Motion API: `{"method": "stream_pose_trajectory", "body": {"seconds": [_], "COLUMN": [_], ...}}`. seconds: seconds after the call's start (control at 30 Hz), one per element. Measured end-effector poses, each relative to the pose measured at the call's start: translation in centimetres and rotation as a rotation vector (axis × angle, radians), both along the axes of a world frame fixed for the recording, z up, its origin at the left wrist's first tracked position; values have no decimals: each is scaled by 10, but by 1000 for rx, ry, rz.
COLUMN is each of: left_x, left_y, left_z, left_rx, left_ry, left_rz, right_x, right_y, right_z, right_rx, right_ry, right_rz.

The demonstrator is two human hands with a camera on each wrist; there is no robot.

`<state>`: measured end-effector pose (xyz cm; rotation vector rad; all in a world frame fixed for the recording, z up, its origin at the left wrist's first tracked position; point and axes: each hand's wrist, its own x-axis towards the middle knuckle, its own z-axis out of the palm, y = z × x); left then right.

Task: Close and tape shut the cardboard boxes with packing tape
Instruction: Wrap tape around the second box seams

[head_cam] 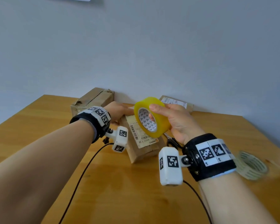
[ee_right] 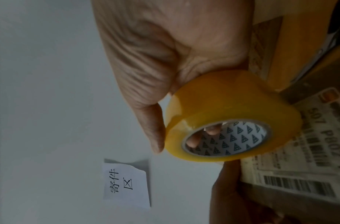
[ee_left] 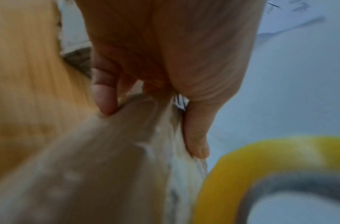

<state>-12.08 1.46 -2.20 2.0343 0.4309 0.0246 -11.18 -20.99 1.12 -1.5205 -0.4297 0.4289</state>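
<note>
A yellow roll of packing tape (head_cam: 152, 117) is held up above the table by my right hand (head_cam: 173, 120), fingers through its core and thumb over the rim; the right wrist view shows the tape roll (ee_right: 228, 121) the same way. Under it lies a small brown cardboard box (head_cam: 142, 143) with a white shipping label. My left hand (head_cam: 120, 111) reaches to the box's far end, and in the left wrist view its fingers (ee_left: 105, 97) and thumb pinch the top edge of the box (ee_left: 111, 159). The tape roll (ee_left: 261, 163) shows at lower right there.
A larger worn cardboard box (head_cam: 94, 99) stands at the back left against the wall, another labelled box (head_cam: 176, 102) at the back right. Scissors (head_cam: 172, 140) lie beside the small box. A second, pale tape roll (head_cam: 250, 165) lies at the right. Black cables cross the wooden table (head_cam: 120, 191).
</note>
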Motion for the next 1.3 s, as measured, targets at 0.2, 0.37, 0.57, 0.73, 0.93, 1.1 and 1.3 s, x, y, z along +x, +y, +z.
{"method": "stream_pose_trajectory", "body": {"seconds": [0.2,0.37,0.57,0.73,0.93,1.1,1.3], "left_x": [0,2,-9,-14,-18,-20,-20], "left_y": [8,7,5,3,-3,-9,-15], "left_z": [0,-18,-6,-14,-13,-5,-7], "left_rx": [434,513,346,268,267,334,410], "left_ry": [-114,-96,49,92,137,181,236], "left_rz": [-204,-168,-339,-310,-266,-283,-274], "right_x": [14,23,29,25,7,-1,-17], "right_y": [24,33,31,31,31,16,-6], "right_z": [-7,-26,-36,-34,-20,-1,3], "right_rx": [-21,-96,-111,-152,-224,-305,-445], "right_ry": [-13,-21,-15,-53,-154,-146,-178], "right_rz": [2,46,24,17,-11,-126,-89]}}
